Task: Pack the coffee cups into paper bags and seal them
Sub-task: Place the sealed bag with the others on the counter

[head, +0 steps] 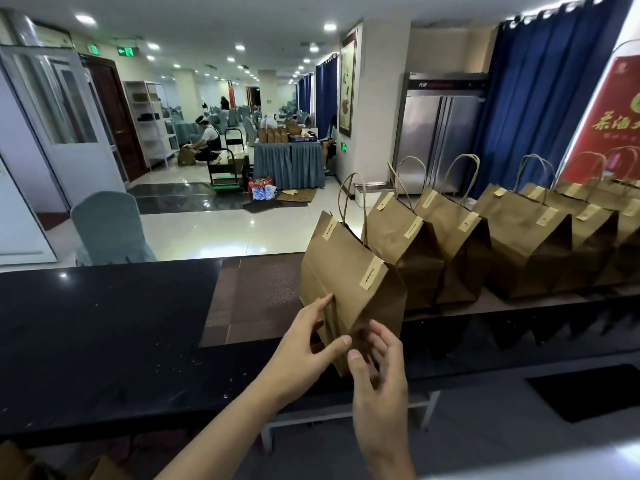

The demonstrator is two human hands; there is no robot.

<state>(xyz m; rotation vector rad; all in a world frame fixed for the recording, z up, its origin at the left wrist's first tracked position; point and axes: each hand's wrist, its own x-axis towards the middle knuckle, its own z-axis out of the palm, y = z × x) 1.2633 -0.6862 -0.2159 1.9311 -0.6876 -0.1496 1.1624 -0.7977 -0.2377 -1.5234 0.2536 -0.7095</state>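
Both hands pinch the near lower edge of a kraft paper bag [349, 271]: the left hand [304, 344] on its side fold, the right hand [377, 362] just below. Above the grip, 2 sticker strips [372, 277] seal its folded top. Beyond it stand at least 4 sealed bags [519, 237] on the dark counter [104, 323]. No cups show; contents are hidden.

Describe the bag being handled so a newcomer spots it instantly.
Start at the dark counter and follow the row of sealed bags to its left end. The bag being handled is nearest the camera; it alone tilts, with the left hand and right hand at its lower edge.
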